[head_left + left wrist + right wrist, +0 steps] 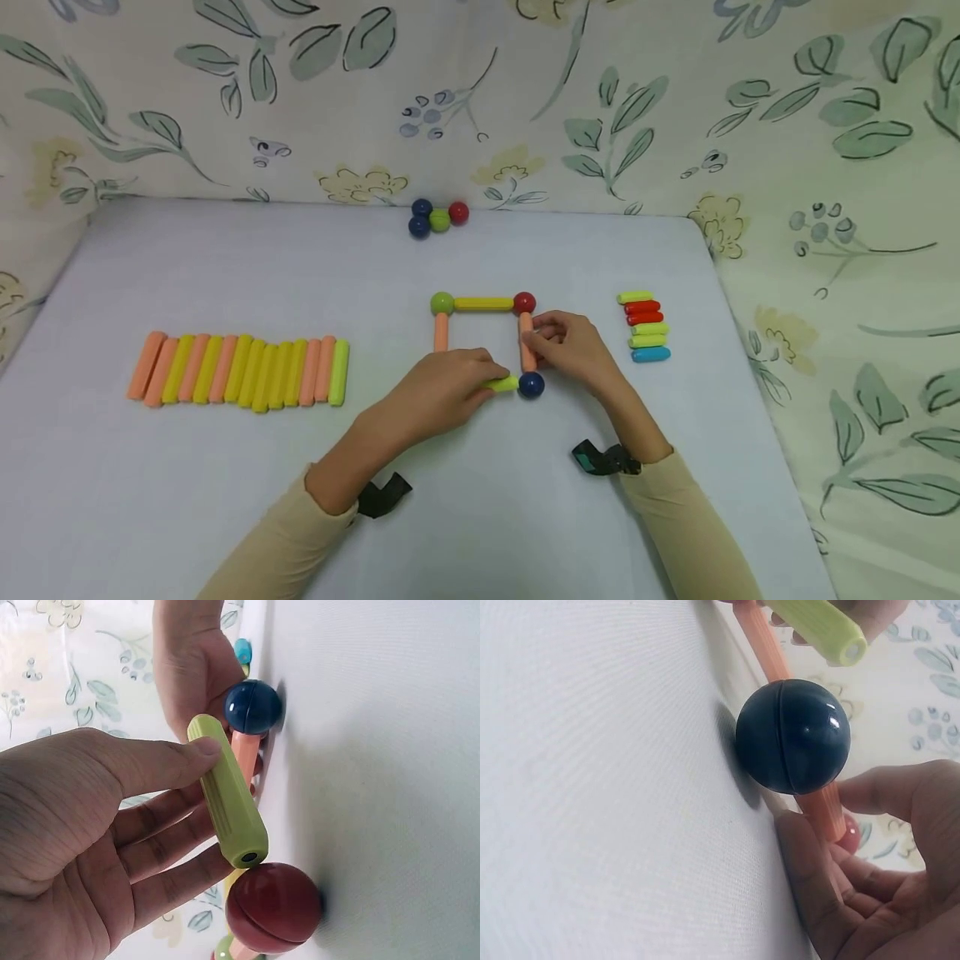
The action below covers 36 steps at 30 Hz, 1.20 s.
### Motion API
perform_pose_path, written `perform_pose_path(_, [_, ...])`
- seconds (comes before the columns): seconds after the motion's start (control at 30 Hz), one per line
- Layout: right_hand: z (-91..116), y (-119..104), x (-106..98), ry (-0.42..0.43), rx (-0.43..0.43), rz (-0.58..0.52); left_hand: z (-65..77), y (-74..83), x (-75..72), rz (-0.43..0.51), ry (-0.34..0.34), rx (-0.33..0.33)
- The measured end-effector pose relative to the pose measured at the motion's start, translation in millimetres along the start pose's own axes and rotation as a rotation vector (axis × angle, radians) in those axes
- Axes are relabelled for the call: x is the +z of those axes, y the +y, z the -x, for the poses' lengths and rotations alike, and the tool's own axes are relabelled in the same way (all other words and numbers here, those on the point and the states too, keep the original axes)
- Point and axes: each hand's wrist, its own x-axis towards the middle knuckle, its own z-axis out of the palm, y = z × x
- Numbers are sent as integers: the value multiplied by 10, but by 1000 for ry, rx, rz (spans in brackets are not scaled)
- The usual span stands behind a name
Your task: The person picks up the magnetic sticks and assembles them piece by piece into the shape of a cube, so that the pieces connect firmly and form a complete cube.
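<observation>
My left hand (442,387) pinches a light green stick (229,795) between thumb and fingers. In the right wrist view, the stick's near end is apart from the dark blue ball (793,736). With my right hand (573,346) I pinch an orange stick (527,354) that runs from a red ball (524,302) to the blue one. A yellow stick (483,304) links that red ball to a green ball (442,303), from which another orange stick (441,332) comes down. A second red ball (274,907), hidden in the head view, shows near my left hand.
A row of orange, yellow and green sticks (243,371) lies at left. Several short green, red and blue sticks (647,318) lie in a column at right. Loose balls (439,220) sit at the back edge of the white table (480,517), against a floral cloth (480,100).
</observation>
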Motion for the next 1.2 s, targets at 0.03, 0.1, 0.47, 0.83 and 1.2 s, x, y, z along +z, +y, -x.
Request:
perform_pose_path(0.03, [-1, -7, -1, -1, 3, 1, -1, 2, 2, -1, 0, -2])
perform_pose_path(0.1, [-5, -12, -4, -4, 8, 1, 1, 4, 7, -5, 8, 1])
perform_pose_path(0.47, [-21, 19, -7, 0, -4, -5, -26, -5, 77, -24, 3, -16])
perform_pose_path(0.83, [-6, 41, 18, 1, 32, -8, -51, -49, 167, -61, 19, -21])
perform_pose_path(1.2, [-3, -10, 28, 15, 23, -39, -70, -50, 198, -111, 24, -19])
